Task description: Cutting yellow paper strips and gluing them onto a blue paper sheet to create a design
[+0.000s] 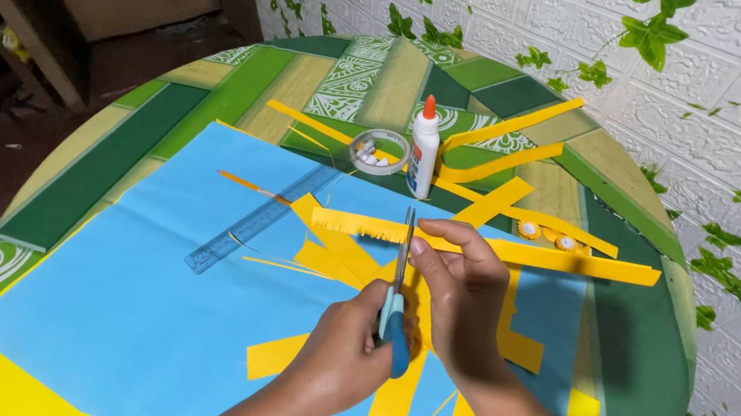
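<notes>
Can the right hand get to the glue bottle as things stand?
Probably not right away: the right hand is pinching the yellow paper strip while the left hand works the scissors. The glue bottle stands upright just beyond, nothing between; the hand would need to let go first.

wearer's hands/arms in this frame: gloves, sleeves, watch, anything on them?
Both bare. The left hand and right hand show no gloves, and I see no rings. Both forearms are uncovered up to the bottom edge of the picture: no sleeve cuffs, watch, bracelet or strap in view. No cables or markings either. Anything worn higher up the arms is out of frame.
</notes>
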